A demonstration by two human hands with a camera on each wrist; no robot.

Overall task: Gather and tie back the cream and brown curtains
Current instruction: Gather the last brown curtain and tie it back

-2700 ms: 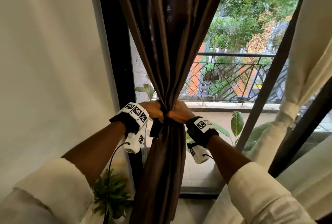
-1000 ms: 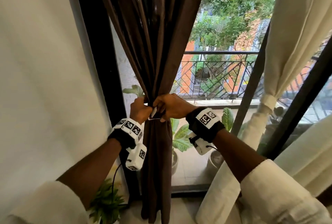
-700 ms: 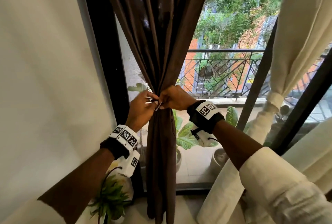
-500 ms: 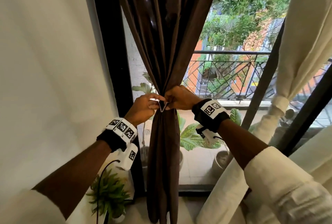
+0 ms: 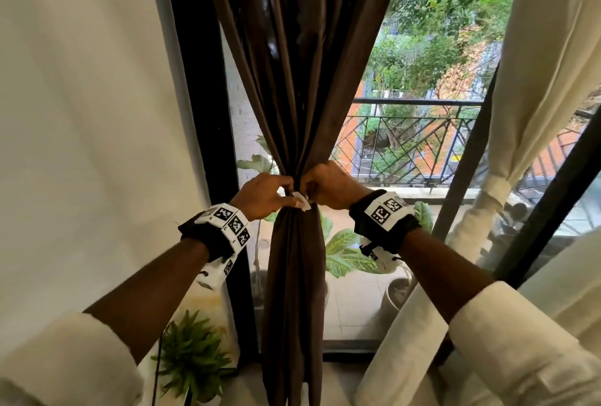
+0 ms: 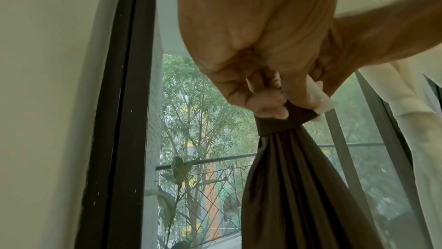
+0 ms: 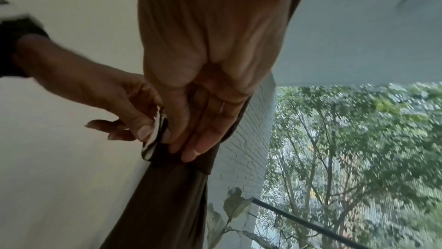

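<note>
**Head view: brown tie-back closing at the pinch point**

Head view shows the brown curtain [image 5: 292, 87] bunched into a narrow waist before the window frame [image 5: 198, 113], while the cream curtain [image 5: 507, 132] at the right already hangs tied. A second ago the hands met lower and looser; now the band [image 6: 284, 122] sits wrapped round the waist, so I judge the fastening nearly done. The left hand [image 5: 263, 192] pinches the band's white tab [image 5: 300, 201]. The right hand [image 5: 331, 186] has its fingers [image 7: 198, 139] lying fairly straight along the band, thumb against the tab. Whether the tab ends have actually joined is hidden between the fingertips. The right wrist view is blurred outdoors.
</note>
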